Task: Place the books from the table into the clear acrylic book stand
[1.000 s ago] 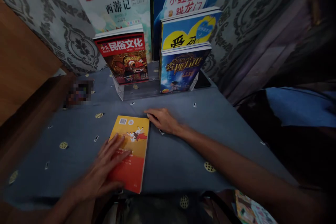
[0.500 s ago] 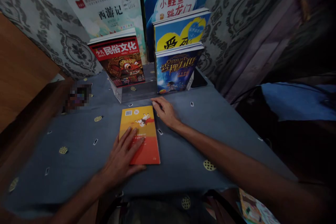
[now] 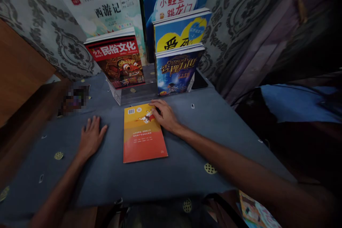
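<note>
An orange and yellow book [image 3: 143, 139] lies flat, back cover up, on the grey-blue tablecloth [image 3: 187, 149]. My right hand [image 3: 165, 114] rests on the book's far right corner, fingers spread over it. My left hand [image 3: 91, 137] lies flat on the cloth to the left of the book, fingers apart, holding nothing and clear of the book.
A clear acrylic stand [image 3: 133, 94] behind the book holds a red book [image 3: 117, 60] and a dark blue book [image 3: 175, 69], with more books stacked behind. A wooden panel [image 3: 18, 74] is at the left. Patterned wallpaper backs the table. Another book [image 3: 253, 213] lies low at the right.
My left hand has come off the orange book and moved left onto the cloth. The book slid away from me and straightened. My right hand moved onto its far corner.
</note>
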`<state>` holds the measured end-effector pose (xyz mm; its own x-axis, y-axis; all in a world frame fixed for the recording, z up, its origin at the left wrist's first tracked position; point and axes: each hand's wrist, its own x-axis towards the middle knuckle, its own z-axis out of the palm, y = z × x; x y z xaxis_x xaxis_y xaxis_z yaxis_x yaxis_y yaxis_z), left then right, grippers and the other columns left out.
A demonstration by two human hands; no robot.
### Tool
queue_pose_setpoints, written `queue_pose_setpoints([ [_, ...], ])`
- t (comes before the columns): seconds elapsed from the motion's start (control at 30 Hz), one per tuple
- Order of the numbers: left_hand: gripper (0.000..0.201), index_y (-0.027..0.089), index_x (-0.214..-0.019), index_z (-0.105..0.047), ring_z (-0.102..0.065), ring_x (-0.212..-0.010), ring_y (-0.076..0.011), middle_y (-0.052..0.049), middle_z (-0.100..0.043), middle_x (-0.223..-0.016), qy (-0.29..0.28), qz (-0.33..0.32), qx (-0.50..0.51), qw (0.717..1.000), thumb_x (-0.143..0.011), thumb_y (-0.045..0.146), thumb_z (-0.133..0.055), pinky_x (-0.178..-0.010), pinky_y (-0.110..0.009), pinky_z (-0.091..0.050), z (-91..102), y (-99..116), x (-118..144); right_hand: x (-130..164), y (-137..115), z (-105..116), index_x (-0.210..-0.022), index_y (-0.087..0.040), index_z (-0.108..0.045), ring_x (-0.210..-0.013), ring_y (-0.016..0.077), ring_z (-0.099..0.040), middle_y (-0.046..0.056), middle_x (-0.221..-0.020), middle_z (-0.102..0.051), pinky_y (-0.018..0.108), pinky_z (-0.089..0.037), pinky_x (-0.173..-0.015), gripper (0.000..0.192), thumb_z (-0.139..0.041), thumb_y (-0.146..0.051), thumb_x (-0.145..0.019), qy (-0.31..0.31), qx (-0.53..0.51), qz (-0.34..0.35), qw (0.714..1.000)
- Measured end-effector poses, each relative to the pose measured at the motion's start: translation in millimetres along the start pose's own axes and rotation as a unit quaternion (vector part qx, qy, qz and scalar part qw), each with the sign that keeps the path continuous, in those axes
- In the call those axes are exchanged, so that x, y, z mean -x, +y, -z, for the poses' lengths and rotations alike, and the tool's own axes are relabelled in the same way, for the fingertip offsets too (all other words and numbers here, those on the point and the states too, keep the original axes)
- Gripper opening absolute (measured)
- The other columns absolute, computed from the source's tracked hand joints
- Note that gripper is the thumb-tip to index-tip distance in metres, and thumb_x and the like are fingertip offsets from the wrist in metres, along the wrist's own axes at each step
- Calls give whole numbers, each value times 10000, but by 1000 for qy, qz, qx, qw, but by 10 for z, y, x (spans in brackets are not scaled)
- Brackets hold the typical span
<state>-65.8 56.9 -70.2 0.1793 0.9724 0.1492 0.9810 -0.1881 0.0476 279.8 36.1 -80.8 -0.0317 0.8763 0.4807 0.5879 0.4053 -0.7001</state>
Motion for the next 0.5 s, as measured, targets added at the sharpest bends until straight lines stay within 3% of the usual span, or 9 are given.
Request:
queue_pose_setpoints([
  [0.1, 710, 59, -1468, -462, -367, -1462, -448, -253, -439, -1554, -18, 68, -35, 997, -993, 543, -254, -1095, -693, -363, 119, -170, 15, 14, -81, 1, -1111, -200, -722, -1214, 253, -622, 119, -1270, -702, 461, -444, -1072, 278, -513, -178, -929, -17, 23, 26, 999],
  [0.17, 690, 52, -1435, -491, -434, -1417, -446, -260, -463, -1531, -16, 63, -32, 997, -987, 526, -263, -1077, -675, -401, 198, -71, -3, 25, -137, 4, -1131, -204, -723, -1247, 253, -618, 115, -1277, -711, 486, -414, -1103, 277, -526, -201, -936, -41, 24, 64, 997],
  [0.27, 601, 62, -1417, -501, -456, -1423, -360, -226, -482, -1528, 23, -67, 28, 997, -996, 432, -284, -1141, -567, -402, 241, 358, -75, 39, -210, 7, -1216, -208, -697, -1342, 255, -564, 122, -1351, -681, 548, -322, -1170, 310, -540, -235, -950, -115, 20, 121, 986],
  [0.37, 527, 118, -1430, -497, -443, -1445, -283, -170, -507, -1527, 42, -199, 104, 974, -1018, 382, -302, -1188, -503, -375, 166, 876, -173, 45, -258, 8, -1295, -196, -659, -1398, 256, -515, 145, -1440, -613, 581, -234, -1213, 355, -557, -275, -964, -184, 42, 133, 973],
  [0.5, 506, 112, -1432, -494, -451, -1445, -272, -183, -534, -1501, 46, -257, 133, 956, -1030, 353, -304, -1207, -512, -347, -21, 1244, -255, 60, -270, 21, -1396, -137, -582, -1443, 268, -463, 188, -1495, -548, 576, -199, -1240, 457, -562, -279, -962, -202, 78, 116, 969],
])
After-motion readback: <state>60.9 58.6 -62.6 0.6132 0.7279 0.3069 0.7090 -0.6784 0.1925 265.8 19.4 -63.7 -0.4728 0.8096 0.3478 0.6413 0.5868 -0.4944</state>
